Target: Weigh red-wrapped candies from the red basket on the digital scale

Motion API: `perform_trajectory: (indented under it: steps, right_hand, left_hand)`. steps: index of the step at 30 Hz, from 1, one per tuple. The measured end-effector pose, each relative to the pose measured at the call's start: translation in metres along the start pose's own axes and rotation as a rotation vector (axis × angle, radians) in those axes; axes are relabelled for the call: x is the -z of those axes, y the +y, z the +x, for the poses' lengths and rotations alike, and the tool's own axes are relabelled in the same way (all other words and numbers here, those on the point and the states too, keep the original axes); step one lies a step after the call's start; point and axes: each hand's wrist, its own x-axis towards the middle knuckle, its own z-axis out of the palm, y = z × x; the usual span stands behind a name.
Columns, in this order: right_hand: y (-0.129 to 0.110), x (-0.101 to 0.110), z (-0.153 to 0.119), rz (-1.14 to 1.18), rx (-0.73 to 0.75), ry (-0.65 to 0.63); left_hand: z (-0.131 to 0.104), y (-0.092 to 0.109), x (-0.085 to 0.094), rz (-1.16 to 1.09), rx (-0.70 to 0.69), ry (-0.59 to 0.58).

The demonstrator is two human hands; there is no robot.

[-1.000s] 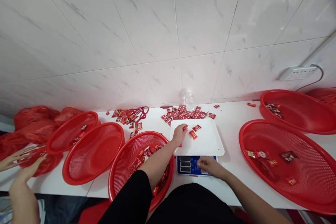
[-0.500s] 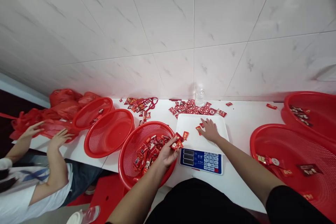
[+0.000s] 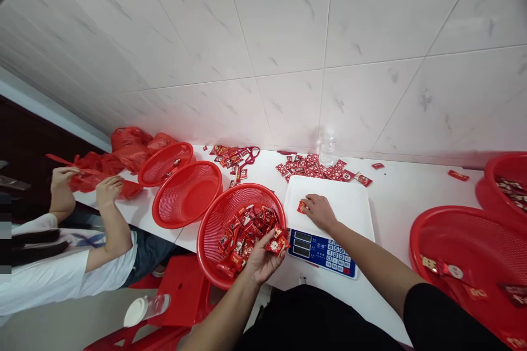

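Observation:
My left hand [image 3: 263,260] is closed around several red wrapped candies [image 3: 277,241], over the right rim of a red mesh basket [image 3: 200,241] with a heap of red packets [image 3: 247,233] in it. On the white tray [image 3: 352,197] of a digital scale, my right hand [image 3: 320,211] has its fingers bent over a small red-orange packet [image 3: 302,207]. The scale's blue keypad panel [image 3: 321,251] faces me, below the tray.
Loose red packets [image 3: 315,167] lie behind the scale beside a clear bottle [image 3: 328,148]. More red baskets [image 3: 187,194] stand left and right [image 3: 453,219]. At the left a person's hands [image 3: 107,191] hold a red bag [image 3: 88,178]. A cup [image 3: 144,309] rests on a red stool [image 3: 181,285].
The view has shifted, showing more on the left. My right hand has drawn its fingers in over the packet. The packets in my left hand are bunched together over the basket rim.

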Motion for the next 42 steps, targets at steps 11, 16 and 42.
perform_trajectory:
  steps: [11, 16, 42]
  right_hand:
    - [-0.013, 0.001, -0.002, -0.023, 0.045, 0.0]
    - [-0.01, -0.001, -0.002, -0.034, 0.057, -0.037]
    - [-0.053, 0.004, 0.006, 0.038, -0.177, -0.109]
  left_hand:
    - [0.005, 0.006, -0.006, 0.066, 0.062, -0.01]
    - [0.006, 0.013, -0.006, 0.092, 0.087, -0.032]
    - [0.014, 0.03, 0.001, 0.166, 0.176, -0.112]
